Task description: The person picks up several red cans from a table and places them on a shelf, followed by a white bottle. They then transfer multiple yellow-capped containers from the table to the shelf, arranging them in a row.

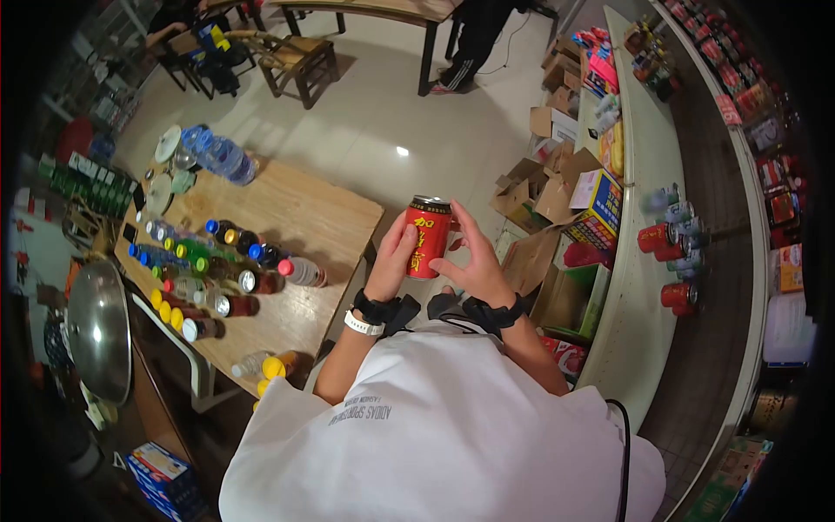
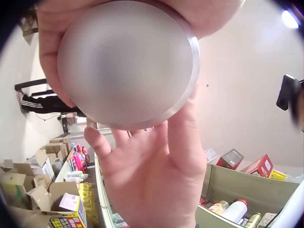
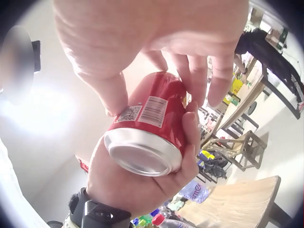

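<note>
A light-brown rectangular wooden table (image 1: 326,204) carries large clear-blue plastic bottles (image 1: 228,160) near one end. Farther along are smaller plastic bottles with blue, green, white and yellow caps (image 1: 204,261), close together, and a pink-capped clear bottle (image 1: 300,271) beside them. A brown wooden chair (image 1: 300,70) stands on the pale, glossy floor (image 1: 374,130).

Wooden chair (image 1: 304,63), opened cardboard boxes (image 1: 570,181), probably a metal lid (image 1: 99,326)

left hand (image 1: 391,263): fingers curled | right hand (image 1: 480,268): thumb opposite fingers | left forearm (image 1: 341,364), right forearm (image 1: 532,350): angled inward
</note>
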{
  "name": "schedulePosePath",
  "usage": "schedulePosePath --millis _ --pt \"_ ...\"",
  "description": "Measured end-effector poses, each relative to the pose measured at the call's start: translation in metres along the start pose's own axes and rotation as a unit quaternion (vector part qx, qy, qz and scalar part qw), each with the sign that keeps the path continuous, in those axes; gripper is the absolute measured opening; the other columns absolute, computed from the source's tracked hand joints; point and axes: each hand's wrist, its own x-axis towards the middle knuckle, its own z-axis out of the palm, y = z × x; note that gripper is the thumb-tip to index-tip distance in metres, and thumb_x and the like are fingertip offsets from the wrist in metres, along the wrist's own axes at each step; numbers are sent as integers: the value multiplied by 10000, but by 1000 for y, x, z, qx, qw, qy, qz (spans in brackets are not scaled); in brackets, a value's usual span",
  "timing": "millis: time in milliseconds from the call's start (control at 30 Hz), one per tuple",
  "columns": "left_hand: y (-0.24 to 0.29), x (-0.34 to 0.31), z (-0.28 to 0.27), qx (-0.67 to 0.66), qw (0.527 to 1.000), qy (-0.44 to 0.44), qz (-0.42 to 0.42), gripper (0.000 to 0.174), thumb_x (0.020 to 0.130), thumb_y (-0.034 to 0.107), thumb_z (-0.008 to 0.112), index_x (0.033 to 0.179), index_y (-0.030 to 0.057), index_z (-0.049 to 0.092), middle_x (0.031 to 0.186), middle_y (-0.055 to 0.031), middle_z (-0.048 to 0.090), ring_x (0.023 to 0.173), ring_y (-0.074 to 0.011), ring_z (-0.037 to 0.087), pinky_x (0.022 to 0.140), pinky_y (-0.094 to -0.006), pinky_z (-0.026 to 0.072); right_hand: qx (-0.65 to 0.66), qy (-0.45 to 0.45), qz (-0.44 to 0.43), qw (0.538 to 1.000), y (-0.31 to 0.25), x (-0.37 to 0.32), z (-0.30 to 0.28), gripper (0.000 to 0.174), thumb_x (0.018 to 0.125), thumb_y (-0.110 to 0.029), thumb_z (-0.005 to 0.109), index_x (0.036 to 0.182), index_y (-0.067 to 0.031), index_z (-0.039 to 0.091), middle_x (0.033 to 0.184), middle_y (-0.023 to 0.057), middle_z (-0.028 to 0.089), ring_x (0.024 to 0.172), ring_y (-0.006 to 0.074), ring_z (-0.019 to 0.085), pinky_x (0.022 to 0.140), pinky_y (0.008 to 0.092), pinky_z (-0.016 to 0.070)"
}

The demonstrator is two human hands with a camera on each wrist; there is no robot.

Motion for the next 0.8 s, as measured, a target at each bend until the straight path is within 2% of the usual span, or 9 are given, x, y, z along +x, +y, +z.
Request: schedulePosePath --millis 300,467,567,733,800 --pt "41 72 61 84 992 -80 45 439 994 191 521 1375 -10 435 1237 -100 587 1121 -152 566 976 -303 452 -20 51 -108 993 -18 46 -82 942 696 -202 879 1482 -76 375 1377 152 535 1189 260 576 851 356 512" --pt "37 115 93 38 992 -118 29 467 977 210 525 1375 -9 416 1246 -110 577 1107 -162 576 965 -308 461 -25 107 -171 979 -8 62 -121 881 677 -192 894 1421 -79 436 1393 163 524 1204 296 569 858 360 514" --pt "26 135 116 -5 988 -154 -2 481 977 238 521 1376 -6 413 1252 -115 570 1121 -170 569 970 -314 458 -23 126 -178 976 5 61 -147 851 693 -202 894 1401 -50 448 1425 200 495 1186 295 573 882 372 509" --pt "2 164 158 6 980 -198 -29 478 978 254 514 1371 -2 421 1256 -112 564 1139 -171 548 976 -320 451 -129 157 -178 963 10 45 -192 755 714 -193 876 1372 -107 516 1429 222 478 1200 347 566 925 398 501" --pt "-11 175 172 37 977 -208 -26 472 979 251 512 1369 -1 424 1258 -108 563 1133 -167 546 971 -318 453 -172 164 -147 960 10 34 -207 685 727 -180 858 1342 -126 562 1421 237 469 1220 389 547 957 421 492"
